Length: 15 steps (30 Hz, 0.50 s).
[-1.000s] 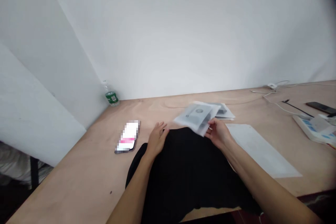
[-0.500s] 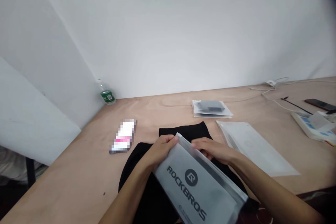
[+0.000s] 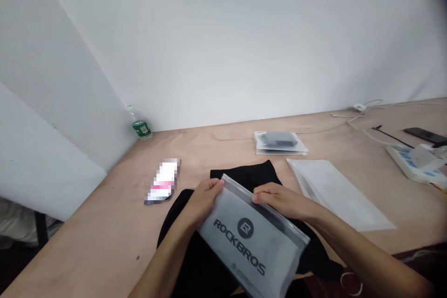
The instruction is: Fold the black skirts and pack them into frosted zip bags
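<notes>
A frosted zip bag (image 3: 275, 251) with ROCKBROS lettering is tilted in front of me, its zip edge running down to the right. My left hand (image 3: 206, 198) grips the bag's upper left corner between thumb and fingers. Along the zip edge, my right hand (image 3: 274, 198) is closed in a pinch on the bag near the middle. Under the bag a black cloth garment (image 3: 240, 174) lies spread on the table, partly covered by the bag and my arms. The bag's contents look dark grey and cannot be made out.
Another frosted bag (image 3: 345, 195) lies flat on the wooden table (image 3: 94, 237) at the right. Behind it rests a small packed bag (image 3: 281, 143). A bottle (image 3: 141, 128) stands in the left corner, a phone (image 3: 163, 181) nearer. A power strip (image 3: 415, 165), cables and a dark phone (image 3: 424, 136) lie far right.
The bag has shifted left and slightly up with my left hand. My right hand's fingers have closed on the zip edge, where before they were partly behind it.
</notes>
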Available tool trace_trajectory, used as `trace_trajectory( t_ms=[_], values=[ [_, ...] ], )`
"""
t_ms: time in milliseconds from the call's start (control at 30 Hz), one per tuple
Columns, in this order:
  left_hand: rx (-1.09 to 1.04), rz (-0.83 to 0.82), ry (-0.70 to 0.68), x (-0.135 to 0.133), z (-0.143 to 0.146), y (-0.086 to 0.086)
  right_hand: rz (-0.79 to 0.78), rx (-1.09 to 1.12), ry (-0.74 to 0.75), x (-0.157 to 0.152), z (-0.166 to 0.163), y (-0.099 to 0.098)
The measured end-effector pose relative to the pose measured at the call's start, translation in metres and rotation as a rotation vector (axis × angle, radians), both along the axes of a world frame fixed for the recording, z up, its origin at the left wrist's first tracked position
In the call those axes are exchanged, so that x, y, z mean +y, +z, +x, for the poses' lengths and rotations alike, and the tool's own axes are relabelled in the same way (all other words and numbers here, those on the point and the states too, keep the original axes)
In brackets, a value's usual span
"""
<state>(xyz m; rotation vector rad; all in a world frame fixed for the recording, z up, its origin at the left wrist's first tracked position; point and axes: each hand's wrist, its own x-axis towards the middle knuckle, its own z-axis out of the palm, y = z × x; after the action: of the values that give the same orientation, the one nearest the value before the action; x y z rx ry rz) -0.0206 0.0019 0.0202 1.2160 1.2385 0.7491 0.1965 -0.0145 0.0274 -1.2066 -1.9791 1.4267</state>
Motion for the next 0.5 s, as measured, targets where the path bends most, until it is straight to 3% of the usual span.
trace_trajectory(
  t_ms=[100, 267, 367, 433, 500],
  values=[
    [-0.041, -0.021, 0.088, 0.004, -0.013, -0.002, 0.023, -0.009, 0.004, -0.006, 0.012, 0.001],
    [-0.121, -0.033, 0.226, 0.006, -0.031, -0.003, -0.228, 0.062, -0.028, -0.007, 0.027, -0.001],
    [-0.176, -0.015, 0.349, 0.006, -0.033, -0.003, -0.333, 0.135, -0.127, -0.007, 0.032, -0.002],
    [-0.227, 0.023, 0.465, 0.003, -0.026, -0.002, -0.362, 0.328, -0.25, -0.01, 0.028, -0.003],
    [-0.284, 0.079, 0.593, -0.007, -0.009, -0.001, -0.378, 0.653, -0.401, -0.016, 0.017, -0.007]
  ],
)
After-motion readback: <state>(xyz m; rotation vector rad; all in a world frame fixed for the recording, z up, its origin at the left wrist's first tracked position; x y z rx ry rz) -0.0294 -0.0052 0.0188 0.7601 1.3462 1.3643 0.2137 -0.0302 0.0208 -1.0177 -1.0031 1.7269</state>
